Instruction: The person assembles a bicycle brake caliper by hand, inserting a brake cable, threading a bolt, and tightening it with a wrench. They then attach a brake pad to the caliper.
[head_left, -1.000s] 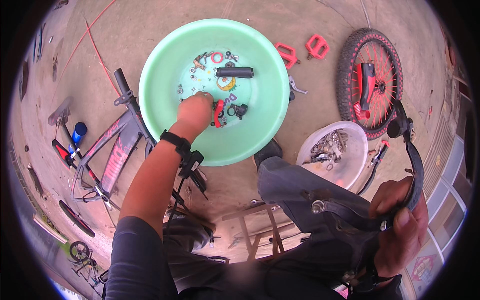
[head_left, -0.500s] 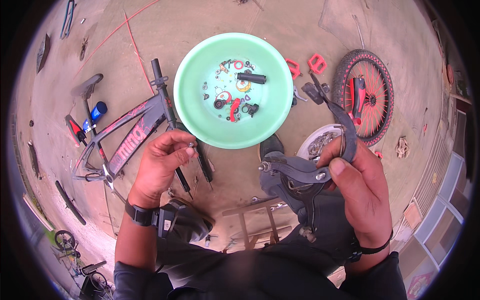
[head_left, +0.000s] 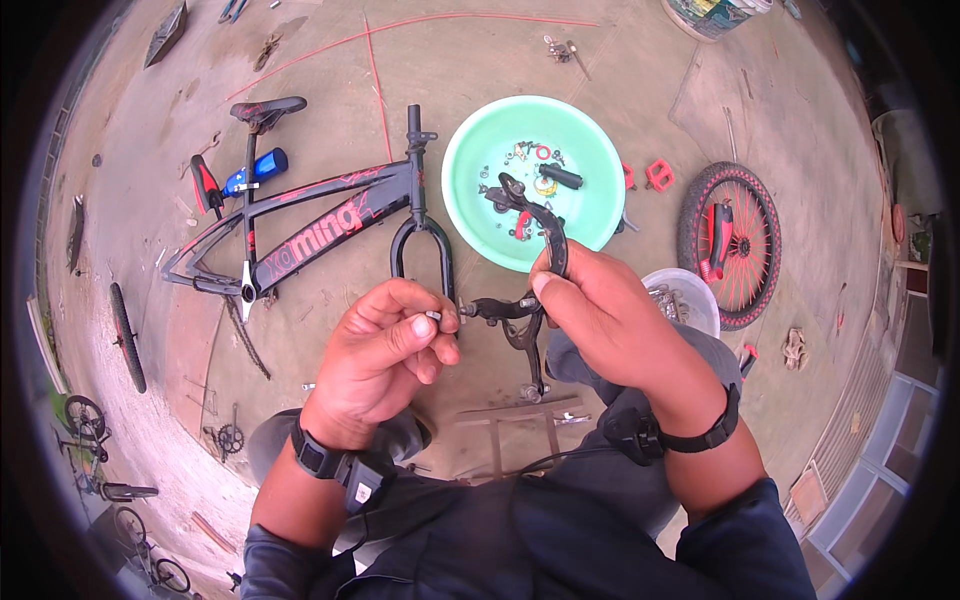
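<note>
On my side of the tub [head_left: 602,190], my right hand [head_left: 612,312] pinches the brake [head_left: 528,306]; its stud [head_left: 467,310] points leftward, ending just beside my left hand [head_left: 378,348], which pinches a small metal piece [head_left: 433,315].

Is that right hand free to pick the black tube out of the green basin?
Probably not right now: the right hand is holding the brake part, though nothing covers the black tube in the open basin.

The brake arm [head_left: 556,252] looks metal, the basin [head_left: 463,200] smooth plastic.
</note>
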